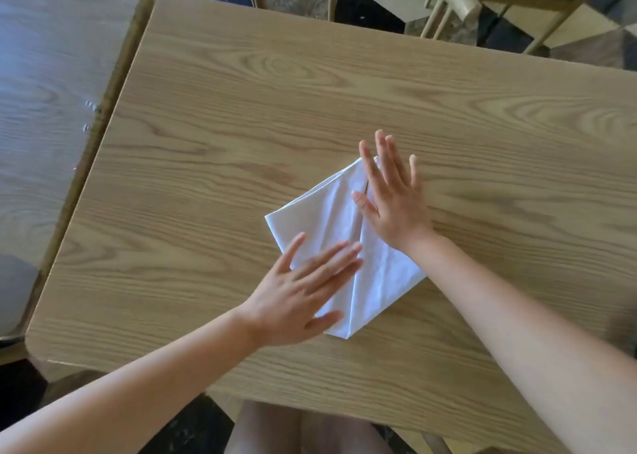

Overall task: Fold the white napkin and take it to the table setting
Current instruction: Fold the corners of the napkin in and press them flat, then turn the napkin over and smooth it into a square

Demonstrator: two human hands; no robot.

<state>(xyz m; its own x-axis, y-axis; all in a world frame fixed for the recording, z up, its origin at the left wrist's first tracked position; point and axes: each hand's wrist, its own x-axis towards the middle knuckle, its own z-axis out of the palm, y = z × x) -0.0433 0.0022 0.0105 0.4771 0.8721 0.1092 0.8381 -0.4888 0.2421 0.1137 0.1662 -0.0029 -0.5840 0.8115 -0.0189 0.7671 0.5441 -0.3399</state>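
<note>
Both hands lay flat on the white napkin (344, 243), palms down, gripping nothing. The left hand (300, 298) had its fingers straight and slightly fanned, thumb apart, pressing the napkin's lower left flap; its fingertips reached the central crease. The right hand (393, 205) was spread wider, fingers splayed toward the table's far edge, the palm on the napkin's upper right part and the fingertips passing beyond the cloth's far corner onto bare wood.

The napkin sat folded into a kite-like shape, two flaps meeting along a middle seam, its narrow point toward the near edge of the wooden table (344, 91). It rested right of centre, closer to the near edge than the far one. Bare tabletop lay open on all sides of it, widest toward the far edge and left corner. A second table (51, 74) stood just beside the left edge, and chairs (482, 2) stood past the far edge.
</note>
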